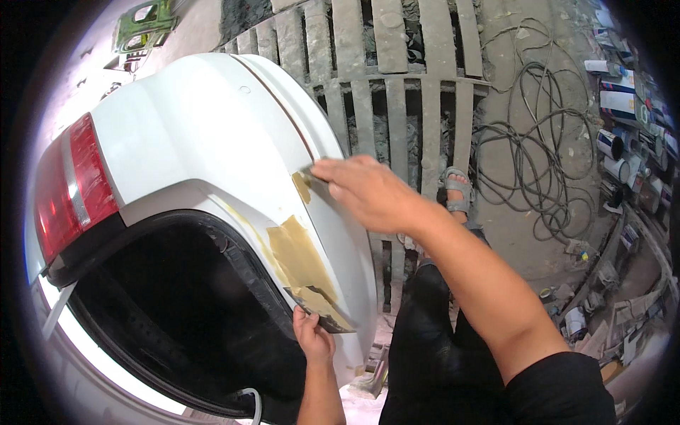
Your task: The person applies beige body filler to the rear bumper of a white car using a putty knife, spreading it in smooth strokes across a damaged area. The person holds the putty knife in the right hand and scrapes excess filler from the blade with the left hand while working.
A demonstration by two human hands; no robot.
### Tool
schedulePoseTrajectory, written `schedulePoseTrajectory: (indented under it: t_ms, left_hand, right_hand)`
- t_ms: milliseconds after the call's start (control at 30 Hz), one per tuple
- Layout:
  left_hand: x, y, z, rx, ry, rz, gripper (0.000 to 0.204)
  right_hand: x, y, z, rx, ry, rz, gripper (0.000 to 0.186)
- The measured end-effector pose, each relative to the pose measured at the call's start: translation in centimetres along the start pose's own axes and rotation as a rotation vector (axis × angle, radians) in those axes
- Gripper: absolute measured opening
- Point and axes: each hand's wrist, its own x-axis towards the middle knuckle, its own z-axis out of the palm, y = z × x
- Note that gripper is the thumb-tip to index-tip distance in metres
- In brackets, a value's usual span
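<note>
In front of me stands a white car body panel [170,106] with a broad tan patch of body filler [297,255] and a smaller filler patch [302,188] near its seam. My left hand [314,338] pinches the lower edge of a dark flat mixing plate with tan filler [320,306] on it, against the panel. Higher up, my right hand [368,191] is closed, its fingertips at the seam beside the small patch. A thin dark filler spreader [310,172] shows at those fingertips, mostly hidden by the hand.
A red tail light [74,184] and a dark body opening [177,304] are at left. Slatted floor grating [397,92] lies beyond the panel. Coiled hoses [538,156] lie on the floor at right, near several paint cans [618,103]. A green part [145,27] sits at far left.
</note>
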Motion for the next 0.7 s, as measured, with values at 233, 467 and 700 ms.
schedulePoseTrajectory:
  t_ms: [233, 467, 700]
  left_hand:
    - [0.2, -0.5, -0.8, -0.019, -0.054, 0.024, 0.040]
    - [0.1, -0.5, -1.1, -0.013, -0.088, 0.029, 0.045]
    - [0.4, -0.9, -1.6, -0.001, -0.082, 0.046, 0.047]
  right_hand:
    - [-2.3, 0.9, 3.9, 0.000, -0.075, -0.014, 0.039]
    - [-8.1, -1.6, 4.4, 0.036, -0.165, 0.103, 0.041]
    - [-4.3, -2.1, 3.8, -0.148, 0.112, -0.057, 0.041]
